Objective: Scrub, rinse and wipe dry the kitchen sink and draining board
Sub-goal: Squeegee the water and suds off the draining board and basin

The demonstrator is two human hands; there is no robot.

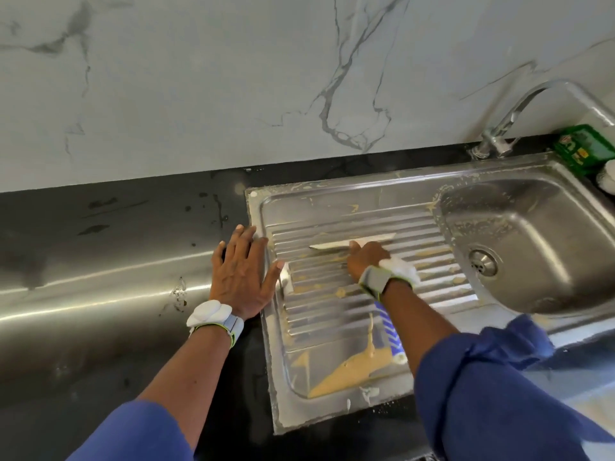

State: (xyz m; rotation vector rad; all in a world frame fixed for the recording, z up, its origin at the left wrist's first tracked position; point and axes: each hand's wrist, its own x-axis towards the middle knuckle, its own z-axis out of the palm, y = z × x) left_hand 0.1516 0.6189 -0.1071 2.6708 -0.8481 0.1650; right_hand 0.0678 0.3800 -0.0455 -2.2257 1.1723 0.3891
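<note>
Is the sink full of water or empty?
Empty. The sink basin holds no pooled water. Its drain shows plainly at the bottom, and only beige smears cling to the steel walls.

**A:** Left hand (pixel 241 277) is laid flat, fingers spread and pointed to 12 o'clock, forearm angled toward 1.

**B:** Right hand (pixel 366 257) is reached out toward 11 o'clock, fingers curled down on a white strip (pixel 329 246).

Left of frame, the dark counter (pixel 100 247) gives me wide room. At upper right the tap (pixel 499 138) arches over the sink bowl (pixel 549 247), a green packet (pixel 585 146) crowding that corner.
</note>
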